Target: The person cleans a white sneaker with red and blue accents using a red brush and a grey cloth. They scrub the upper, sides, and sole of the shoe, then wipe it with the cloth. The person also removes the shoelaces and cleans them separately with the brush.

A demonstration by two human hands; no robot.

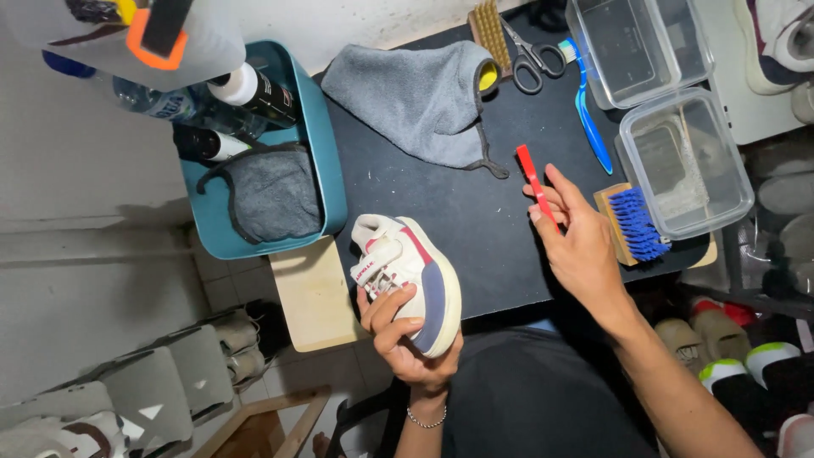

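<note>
My left hand (pixel 400 332) holds a small white sneaker (pixel 410 276) with red and purple panels, gripped from below at the near edge of the black mat (pixel 441 212). My right hand (pixel 575 242) is raised over the mat's right side, fingers pinching a thin red brush handle (pixel 532 180) that points up and away. A wooden brush with blue bristles (pixel 632 222) lies just right of that hand.
A grey cloth (pixel 420 97), scissors (pixel 530 59), a blue toothbrush (pixel 589 114) and a wooden brush (pixel 487 30) lie at the mat's far side. Two clear plastic tubs (pixel 682 157) stand right. A teal tray (pixel 318 144) with bottles and a cloth sits left. Shoes surround the floor.
</note>
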